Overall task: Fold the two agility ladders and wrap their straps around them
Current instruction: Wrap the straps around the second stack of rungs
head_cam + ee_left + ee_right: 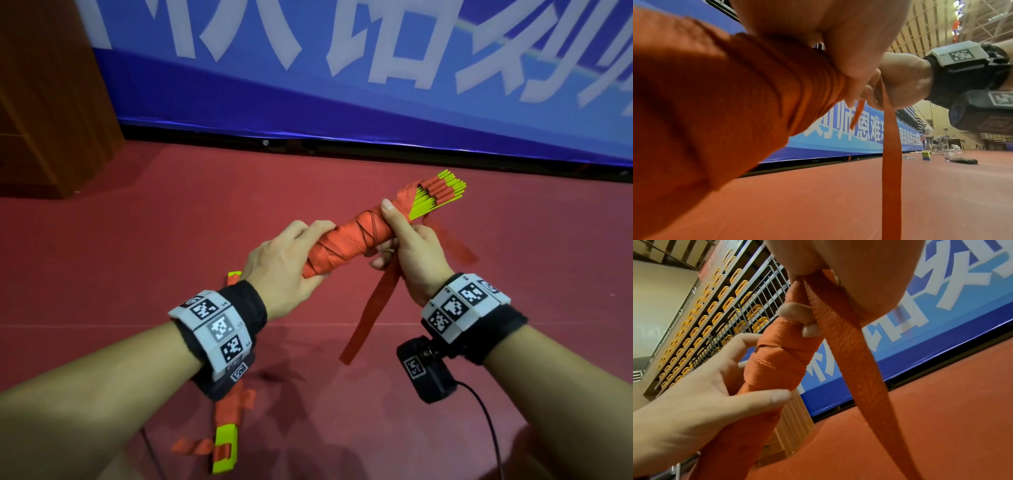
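Observation:
I hold a folded agility ladder bundle (pixel 349 243) above the floor, its yellow-green rungs (pixel 442 197) fanned at the far end and orange strap wound round its middle. My left hand (pixel 287 263) grips the near end of the bundle (pixel 774 363). My right hand (pixel 407 250) holds the far part, thumb on top, fingers pinching the loose strap tail (pixel 370 318) that hangs down. That tail (pixel 892 154) (pixel 855 356) dangles free. A second folded ladder (pixel 226 431) lies on the floor under my left forearm, partly hidden.
Red sports floor (pixel 137 240) all round. A blue banner with white characters (pixel 342 68) runs along the far edge. A wooden cabinet (pixel 44 102) stands at the left. Stands with yellow seats (pixel 701 318) rise behind; people and gear (pixel 931 142) are far off.

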